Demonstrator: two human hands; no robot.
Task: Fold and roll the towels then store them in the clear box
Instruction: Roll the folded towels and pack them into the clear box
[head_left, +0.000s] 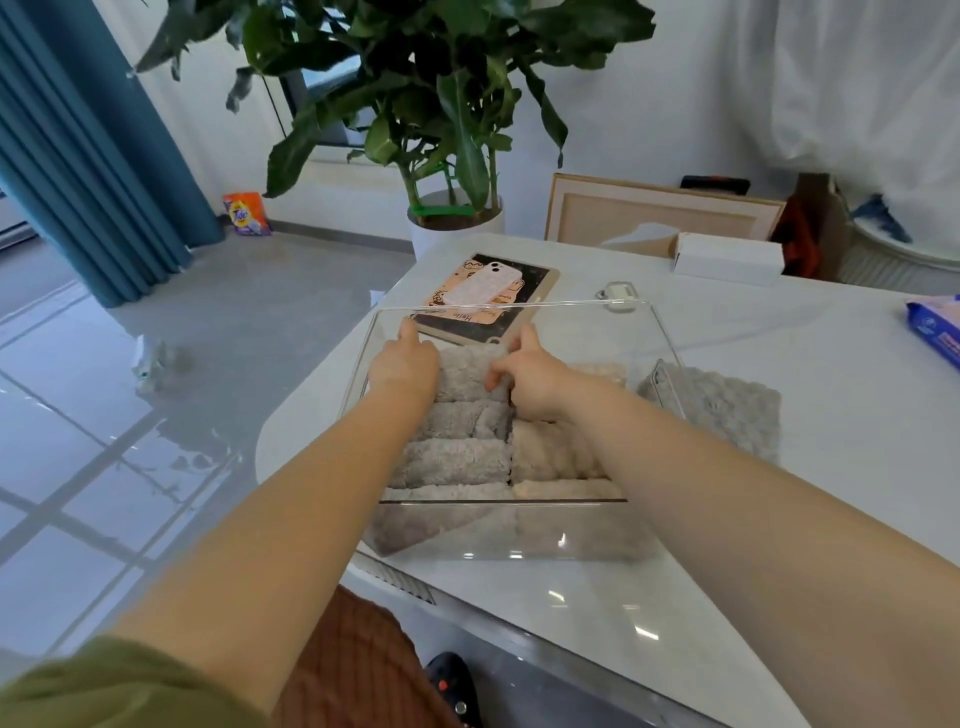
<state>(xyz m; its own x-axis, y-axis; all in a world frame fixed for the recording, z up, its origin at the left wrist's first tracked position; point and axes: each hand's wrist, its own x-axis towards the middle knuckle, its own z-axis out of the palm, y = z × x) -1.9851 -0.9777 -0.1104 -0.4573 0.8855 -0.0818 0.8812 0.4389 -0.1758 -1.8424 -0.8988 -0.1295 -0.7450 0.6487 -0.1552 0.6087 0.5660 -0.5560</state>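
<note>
In the head view, the clear box (571, 303) sits by the table's (779, 338) left edge. The grey roll (467, 374) lies in the box's far left corner, its long axis running left to right, parallel to the table's near edge. My left grip (402, 364) rests on its left end, fingers hidden, so I cannot tell whether it grasps. My right grip (530, 382) pinches the right end. A flat towel (727, 415) lies just right of the box, nearer my right grip, so that side likely reaches next.
</note>
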